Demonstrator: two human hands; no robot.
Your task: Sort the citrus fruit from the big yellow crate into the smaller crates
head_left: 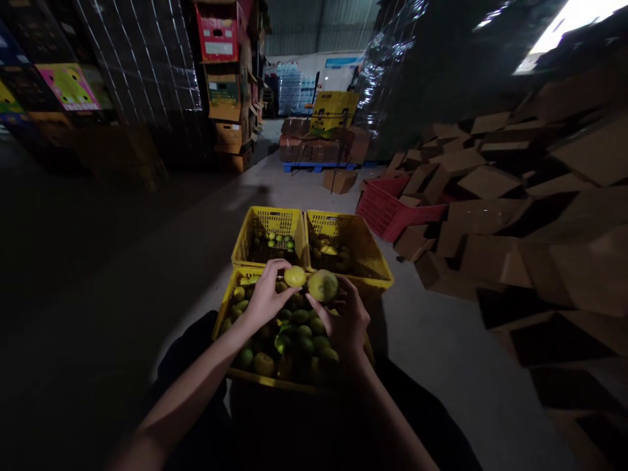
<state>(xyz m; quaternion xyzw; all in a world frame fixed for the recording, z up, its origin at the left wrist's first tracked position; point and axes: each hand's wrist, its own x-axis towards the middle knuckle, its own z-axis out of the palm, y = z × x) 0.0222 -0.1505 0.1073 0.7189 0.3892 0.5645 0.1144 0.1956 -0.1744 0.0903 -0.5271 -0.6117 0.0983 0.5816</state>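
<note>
My left hand [267, 297] holds a small yellow citrus fruit [295, 277] by its fingertips. My right hand [346, 320] grips a larger yellow-green fruit [322, 285] beside it. Both fruits are raised over the near yellow crate [226, 299], which is full of green and yellow fruit and rests in front of my knees. Behind it stand two more yellow crates: the left one [269, 219] has a few small green fruits at the bottom, the right one [353, 230] has some yellowish fruit.
A red crate [387, 212] lies tilted at the right, against a big heap of flat cardboard boxes [515, 216]. Stacked cartons and wrapped pallets [147, 72] line the left. A pallet of boxes [318, 147] stands at the back on the concrete floor.
</note>
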